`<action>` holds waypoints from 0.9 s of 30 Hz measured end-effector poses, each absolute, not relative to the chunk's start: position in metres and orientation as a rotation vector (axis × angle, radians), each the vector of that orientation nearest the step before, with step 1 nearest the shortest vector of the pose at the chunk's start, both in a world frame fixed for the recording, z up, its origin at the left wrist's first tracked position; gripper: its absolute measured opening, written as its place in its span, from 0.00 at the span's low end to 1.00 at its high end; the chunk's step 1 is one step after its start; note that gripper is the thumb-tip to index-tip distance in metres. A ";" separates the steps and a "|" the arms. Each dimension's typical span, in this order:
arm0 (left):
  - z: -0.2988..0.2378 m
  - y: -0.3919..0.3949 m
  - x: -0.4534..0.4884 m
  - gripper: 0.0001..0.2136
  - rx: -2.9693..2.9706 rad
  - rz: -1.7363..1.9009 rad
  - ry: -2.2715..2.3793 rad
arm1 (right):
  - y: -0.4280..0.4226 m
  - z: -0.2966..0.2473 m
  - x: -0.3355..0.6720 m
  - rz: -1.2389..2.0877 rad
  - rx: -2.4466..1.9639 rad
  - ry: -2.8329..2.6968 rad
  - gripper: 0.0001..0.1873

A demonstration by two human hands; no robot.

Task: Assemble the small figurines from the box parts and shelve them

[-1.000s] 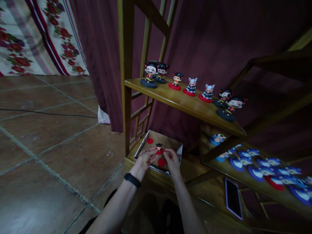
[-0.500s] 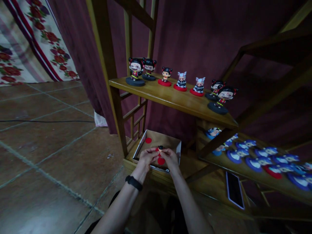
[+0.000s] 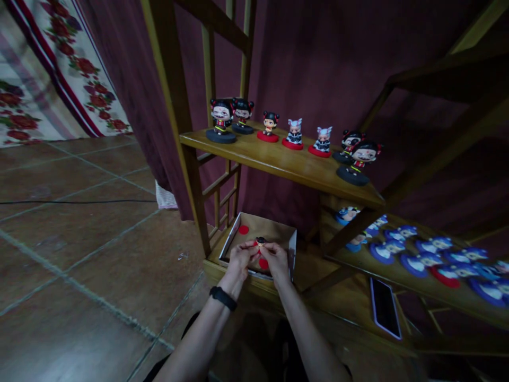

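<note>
Both my hands meet over an open cardboard box point(image 3: 292, 245) on the lowest shelf. My left hand point(image 3: 239, 259) and my right hand point(image 3: 276, 260) pinch a small black-haired figurine point(image 3: 261, 241) between their fingertips, holding it just above the box. Two loose red discs lie in the box, one point(image 3: 243, 229) at the back left and another point(image 3: 263, 263) partly hidden between my hands. A black band sits on my left wrist.
The wooden shelf point(image 3: 286, 164) above carries a row of several figurines on dark and red bases. A lower right shelf point(image 3: 433, 289) holds several blue-based figures. A phone point(image 3: 385, 307) lies on the bottom board. Tiled floor spreads left; maroon curtain hangs behind.
My right hand has closed in to join my left on the figurine, which is now lifted slightly off the box floor. The view has shifted a little leftward and up.
</note>
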State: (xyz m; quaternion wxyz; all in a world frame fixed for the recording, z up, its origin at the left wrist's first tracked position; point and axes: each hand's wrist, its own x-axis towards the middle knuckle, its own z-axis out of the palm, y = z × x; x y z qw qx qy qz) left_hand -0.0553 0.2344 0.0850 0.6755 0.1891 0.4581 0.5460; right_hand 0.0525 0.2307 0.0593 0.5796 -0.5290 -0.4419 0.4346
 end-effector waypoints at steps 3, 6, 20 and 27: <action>0.086 0.236 -0.062 0.09 0.389 1.165 0.990 | 0.225 0.068 0.052 1.120 -1.145 -1.027 0.13; 0.087 0.236 -0.066 0.10 0.366 1.124 0.927 | 0.222 0.073 0.052 1.111 -1.126 -1.014 0.11; 0.109 0.235 -0.064 0.14 0.716 1.258 0.684 | 0.218 0.097 0.061 0.852 -1.021 -1.182 0.05; 0.117 0.231 -0.063 0.14 0.826 1.275 0.704 | 0.209 0.094 0.068 0.596 -1.075 -1.265 0.03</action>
